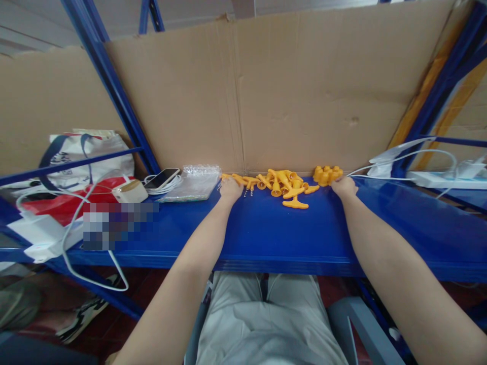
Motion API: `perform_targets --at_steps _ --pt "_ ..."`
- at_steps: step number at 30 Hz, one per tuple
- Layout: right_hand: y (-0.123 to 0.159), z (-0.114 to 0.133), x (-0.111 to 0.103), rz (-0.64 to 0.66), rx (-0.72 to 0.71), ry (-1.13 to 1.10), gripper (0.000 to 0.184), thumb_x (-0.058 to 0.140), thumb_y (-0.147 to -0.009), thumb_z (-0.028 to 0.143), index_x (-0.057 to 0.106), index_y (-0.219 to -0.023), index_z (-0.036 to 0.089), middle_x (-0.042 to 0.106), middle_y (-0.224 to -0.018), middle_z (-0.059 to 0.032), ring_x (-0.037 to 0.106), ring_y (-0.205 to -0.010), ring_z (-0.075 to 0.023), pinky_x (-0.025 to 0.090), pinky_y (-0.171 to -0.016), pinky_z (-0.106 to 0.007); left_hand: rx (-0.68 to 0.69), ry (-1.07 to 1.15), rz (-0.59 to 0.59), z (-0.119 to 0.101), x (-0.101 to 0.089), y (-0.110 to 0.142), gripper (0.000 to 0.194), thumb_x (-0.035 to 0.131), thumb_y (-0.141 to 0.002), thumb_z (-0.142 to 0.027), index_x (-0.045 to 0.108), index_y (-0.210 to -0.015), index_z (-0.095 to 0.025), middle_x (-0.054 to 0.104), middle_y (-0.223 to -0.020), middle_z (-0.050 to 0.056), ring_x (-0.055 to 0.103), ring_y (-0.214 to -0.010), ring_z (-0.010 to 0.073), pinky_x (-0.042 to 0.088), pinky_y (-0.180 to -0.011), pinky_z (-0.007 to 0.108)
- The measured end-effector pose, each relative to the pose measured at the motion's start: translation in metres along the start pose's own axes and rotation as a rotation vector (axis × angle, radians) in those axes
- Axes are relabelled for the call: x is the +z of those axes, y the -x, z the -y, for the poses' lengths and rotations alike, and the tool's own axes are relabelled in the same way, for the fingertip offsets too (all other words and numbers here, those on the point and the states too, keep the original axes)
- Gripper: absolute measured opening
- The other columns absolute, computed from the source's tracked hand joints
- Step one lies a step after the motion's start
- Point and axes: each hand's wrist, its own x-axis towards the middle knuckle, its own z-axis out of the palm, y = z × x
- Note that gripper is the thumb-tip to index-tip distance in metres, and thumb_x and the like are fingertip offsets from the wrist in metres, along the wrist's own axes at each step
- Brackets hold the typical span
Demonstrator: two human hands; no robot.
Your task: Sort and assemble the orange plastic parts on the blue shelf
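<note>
My left hand (231, 187) is closed at the left end of a row of yellow corkscrew pieces (250, 181). Thin metal spirals hang below some of them, and yellow plastic shows just beyond my fingers. My right hand (345, 187) touches the right side of a tight cluster of yellow cup-shaped pieces (326, 175); its fingers are mostly hidden. Between my hands lies a loose heap of yellow bell-shaped parts (281, 181). Curved yellow T-shaped handles (296, 203) lie in front of the heap.
Clear plastic bags (196, 183), a phone (163, 178) and a coiled white cable lie left on the blue shelf (289, 238). Farther left are a charger (130, 191), cables and a tote bag (95, 154). Cardboard (304, 86) stands behind. A power strip (449, 180) is at right.
</note>
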Motion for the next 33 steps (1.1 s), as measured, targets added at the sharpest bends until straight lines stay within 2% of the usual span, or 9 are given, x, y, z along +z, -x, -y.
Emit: perform_targets --at_steps 3,7,11,16,21,23,26,29,33 --pt "-0.002 -0.002 0.002 -0.001 -0.007 -0.002 0.031 0.057 -0.09 0.026 0.074 -0.115 0.016 0.069 -0.127 -0.0181 0.062 -0.127 -0.0342 0.047 -0.106 -0.046 0.028 -0.075 0.01 -0.001 -0.003 0.002 0.048 0.063 -0.088 -0.03 0.058 -0.128 -0.004 0.057 -0.136 0.033 0.056 -0.129 0.0456 0.046 -0.108 0.053" --pt "-0.003 -0.003 0.003 -0.015 -0.015 -0.012 0.03 0.058 -0.088 0.024 0.075 -0.112 0.017 0.072 -0.121 -0.0184 0.064 -0.122 -0.0357 0.049 -0.102 -0.049 0.099 -0.245 0.067 -0.005 -0.008 0.004 0.037 0.05 -0.094 -0.025 0.063 -0.125 -0.009 0.056 -0.138 0.025 0.052 -0.134 0.0372 0.047 -0.109 0.045" --pt "-0.003 -0.004 0.003 -0.025 -0.019 -0.016 0.033 0.057 -0.087 0.022 0.075 -0.114 0.014 0.071 -0.121 -0.021 0.065 -0.12 -0.0356 0.05 -0.1 -0.049 0.144 -0.283 0.068 -0.007 -0.007 0.005 0.033 0.044 -0.095 -0.019 0.067 -0.119 -0.015 0.055 -0.14 0.019 0.054 -0.13 0.0329 0.047 -0.108 0.044" --pt "-0.004 -0.002 0.004 -0.075 0.003 -0.036 0.034 0.055 -0.087 0.02 0.074 -0.114 0.011 0.071 -0.118 -0.0228 0.067 -0.117 -0.0347 0.051 -0.094 -0.043 0.151 -0.241 0.062 -0.006 -0.004 0.005 0.034 0.041 -0.095 -0.014 0.068 -0.115 -0.015 0.053 -0.145 0.019 0.055 -0.13 0.0322 0.047 -0.109 0.045" --pt "-0.002 0.008 0.001 -0.203 -0.054 -0.063 0.031 0.05 -0.089 0.021 0.075 -0.105 0.011 0.073 -0.109 -0.0226 0.068 -0.109 -0.0339 0.051 -0.088 -0.041 0.172 -0.226 0.022 -0.008 -0.004 0.007 0.031 0.046 -0.092 -0.014 0.07 -0.111 -0.014 0.055 -0.143 0.021 0.053 -0.131 0.0377 0.046 -0.107 0.058" --pt "0.0 0.017 -0.003 -0.222 -0.093 -0.073 0.028 0.049 -0.089 0.023 0.074 -0.099 0.012 0.072 -0.105 -0.022 0.067 -0.104 -0.0328 0.049 -0.085 -0.039 0.235 -0.22 0.001 -0.01 -0.005 0.008 0.03 0.046 -0.091 -0.014 0.071 -0.107 -0.015 0.058 -0.139 0.021 0.054 -0.13 0.0377 0.046 -0.106 0.059" --pt "0.003 0.036 -0.009 -0.227 -0.166 -0.105 0.022 0.05 -0.089 0.025 0.07 -0.083 0.017 0.07 -0.093 -0.0185 0.064 -0.091 -0.0298 0.045 -0.078 -0.037 0.371 -0.204 -0.002 -0.016 -0.006 0.009 0.028 0.047 -0.092 -0.015 0.072 -0.105 -0.017 0.063 -0.133 0.018 0.056 -0.127 0.0345 0.046 -0.105 0.055" --pt "0.011 0.058 -0.009 -0.222 -0.332 -0.136 0.023 0.049 -0.091 0.025 0.062 -0.073 0.02 0.066 -0.081 -0.014 0.06 -0.082 -0.0266 0.041 -0.074 -0.035 0.516 -0.198 0.084 -0.024 -0.004 0.012 0.027 0.049 -0.093 -0.017 0.073 -0.103 -0.018 0.066 -0.13 0.014 0.057 -0.126 0.0311 0.046 -0.106 0.05" --pt "0.031 0.086 0.0 -0.201 -0.631 -0.116 0.024 0.049 -0.091 0.026 0.057 -0.069 0.022 0.065 -0.082 -0.0126 0.059 -0.082 -0.0259 0.039 -0.075 -0.035 0.633 -0.221 0.251 -0.03 0.002 0.016 0.033 0.047 -0.094 -0.017 0.074 -0.112 -0.019 0.064 -0.138 0.011 0.054 -0.134 0.0292 0.044 -0.112 0.048"
